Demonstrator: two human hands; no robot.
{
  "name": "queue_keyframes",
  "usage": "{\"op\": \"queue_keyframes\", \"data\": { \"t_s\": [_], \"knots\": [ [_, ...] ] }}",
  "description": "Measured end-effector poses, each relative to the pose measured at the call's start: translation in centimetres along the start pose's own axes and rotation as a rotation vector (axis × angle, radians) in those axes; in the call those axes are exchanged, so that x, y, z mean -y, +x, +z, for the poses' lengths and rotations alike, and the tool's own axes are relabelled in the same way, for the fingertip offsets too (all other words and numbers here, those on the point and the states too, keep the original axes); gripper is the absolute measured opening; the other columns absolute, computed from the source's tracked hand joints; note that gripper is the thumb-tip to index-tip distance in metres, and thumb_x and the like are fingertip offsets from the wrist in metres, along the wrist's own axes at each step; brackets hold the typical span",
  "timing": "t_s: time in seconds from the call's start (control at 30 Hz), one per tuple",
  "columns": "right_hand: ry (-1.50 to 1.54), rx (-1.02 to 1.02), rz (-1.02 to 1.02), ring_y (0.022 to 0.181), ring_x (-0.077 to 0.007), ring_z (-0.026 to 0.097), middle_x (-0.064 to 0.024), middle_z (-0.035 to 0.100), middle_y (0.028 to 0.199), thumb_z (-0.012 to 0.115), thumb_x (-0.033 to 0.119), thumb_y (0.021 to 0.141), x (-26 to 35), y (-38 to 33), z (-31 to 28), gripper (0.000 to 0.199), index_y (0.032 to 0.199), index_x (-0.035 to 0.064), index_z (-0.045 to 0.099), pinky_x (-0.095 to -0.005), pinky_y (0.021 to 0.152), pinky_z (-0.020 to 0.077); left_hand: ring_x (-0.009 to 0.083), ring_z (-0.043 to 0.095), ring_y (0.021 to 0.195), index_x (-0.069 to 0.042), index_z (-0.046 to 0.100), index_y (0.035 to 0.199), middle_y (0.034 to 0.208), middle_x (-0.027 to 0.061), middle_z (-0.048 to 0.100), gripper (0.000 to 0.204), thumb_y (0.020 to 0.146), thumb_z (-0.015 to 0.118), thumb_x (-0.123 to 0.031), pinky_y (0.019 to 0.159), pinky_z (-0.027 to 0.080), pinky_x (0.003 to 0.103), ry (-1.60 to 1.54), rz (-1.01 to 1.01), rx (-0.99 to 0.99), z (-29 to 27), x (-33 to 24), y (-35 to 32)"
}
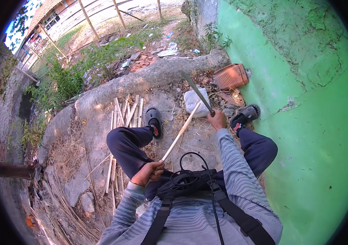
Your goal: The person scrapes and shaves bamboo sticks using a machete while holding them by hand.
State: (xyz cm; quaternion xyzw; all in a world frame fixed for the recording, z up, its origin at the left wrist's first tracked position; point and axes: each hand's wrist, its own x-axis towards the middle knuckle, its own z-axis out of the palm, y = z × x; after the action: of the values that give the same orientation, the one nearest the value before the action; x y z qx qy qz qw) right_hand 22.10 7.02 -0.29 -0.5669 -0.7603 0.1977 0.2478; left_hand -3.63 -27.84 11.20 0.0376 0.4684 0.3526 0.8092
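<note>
My left hand (148,173) is closed round the near end of a pale bamboo strip (179,136), which slants up and away to the right. In my right hand (217,120) is the handle of a machete (197,90), its long blade pointing forward and left. The strip's far end reaches the front of a whitish block (196,102) on the ground, close beside the blade. Whether blade and strip touch, I cannot tell. Several split bamboo strips (129,112) lie in a loose pile left of my left foot.
A green wall (300,134) rises along my right side, with an orange clay roof tile (231,76) at its foot. Ahead runs a low rough concrete ledge (149,77). My shoes (153,121) stand either side of the block. Dry fibres and long thin strips litter the left.
</note>
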Motion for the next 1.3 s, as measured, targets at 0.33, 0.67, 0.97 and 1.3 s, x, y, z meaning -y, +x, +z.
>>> {"op": "queue_keyframes", "data": {
  "t_s": [0.33,0.67,0.97,1.3],
  "knots": [
    [0.203,-0.010,0.211,0.066,-0.0386,0.069,-0.0203,0.068,0.069,0.070,0.027,0.085,-2.7,-7.0,1.9,0.030,0.077,-0.0020,0.070,-0.0478,0.063,0.0513,0.0041,0.031,0.055,-0.013,0.056,0.085,0.067,-0.0092,0.036,0.040,0.111,0.043,-0.041,0.047,0.024,0.024,0.597,0.451,-0.338,-1.8,2.0,7.3],
    [0.106,0.169,-0.008,0.072,-0.0415,0.069,-0.0170,0.068,0.071,0.073,0.039,0.091,-1.1,-14.6,1.6,0.029,0.090,0.0096,0.070,-0.0501,0.062,0.0523,0.0042,0.036,0.059,-0.011,0.064,0.099,0.068,-0.0078,0.038,0.048,0.109,0.044,-0.054,0.052,0.029,0.025,0.495,0.263,-0.090,1.9,-0.1,15.1],
    [-0.088,0.305,0.014,0.076,-0.0440,0.070,-0.0207,0.070,0.076,0.069,0.028,0.081,-3.2,-15.2,2.8,0.017,0.088,0.0142,0.074,-0.0549,0.070,0.0551,0.0353,0.054,0.062,0.003,0.063,0.086,0.071,0.0242,0.057,0.051,0.109,0.046,-0.039,0.064,0.043,0.052,1.151,0.627,-0.289,-1.9,5.4,22.1],
    [-0.052,0.361,0.026,0.082,-0.0446,0.070,-0.0209,0.071,0.081,0.071,0.031,0.081,-2.8,-15.2,3.0,0.024,0.087,0.0077,0.073,-0.0538,0.073,0.0561,0.0254,0.046,0.060,0.001,0.062,0.082,0.062,0.0163,0.054,0.046,0.108,0.048,-0.034,0.060,0.042,0.046,1.110,0.486,-0.264,-2.2,4.5,20.8]
  ]
}}
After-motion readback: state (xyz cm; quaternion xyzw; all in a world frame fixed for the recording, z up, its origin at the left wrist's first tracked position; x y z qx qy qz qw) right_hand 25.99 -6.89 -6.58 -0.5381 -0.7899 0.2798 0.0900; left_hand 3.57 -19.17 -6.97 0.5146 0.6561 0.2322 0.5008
